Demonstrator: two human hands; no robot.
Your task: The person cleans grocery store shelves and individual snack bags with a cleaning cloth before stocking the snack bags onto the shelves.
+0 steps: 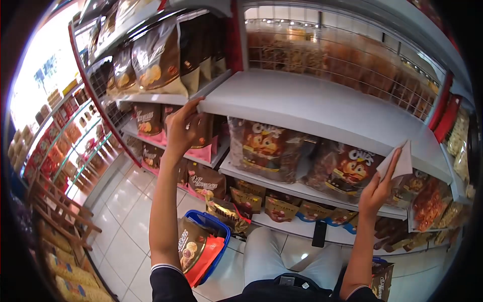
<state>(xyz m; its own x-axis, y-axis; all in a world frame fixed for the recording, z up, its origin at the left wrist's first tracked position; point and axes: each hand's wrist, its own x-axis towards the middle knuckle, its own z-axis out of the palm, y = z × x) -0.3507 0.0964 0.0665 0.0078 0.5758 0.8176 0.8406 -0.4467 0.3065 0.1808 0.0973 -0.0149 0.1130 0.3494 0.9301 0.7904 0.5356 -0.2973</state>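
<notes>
With the left hand braced on the edge of the empty white shelf, the right hand – its grip pinching a folded cloth at the front lip – does best wiping in flat, overlapping strokes.

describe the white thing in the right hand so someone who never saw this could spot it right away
Start at the wide bare white shelf running across the middle of the store rack. At its front right edge, the raised right hand pinches a small folded white cloth or paper. It is plain white and flat, unlike the printed brown and orange snack bags just behind it.
</notes>
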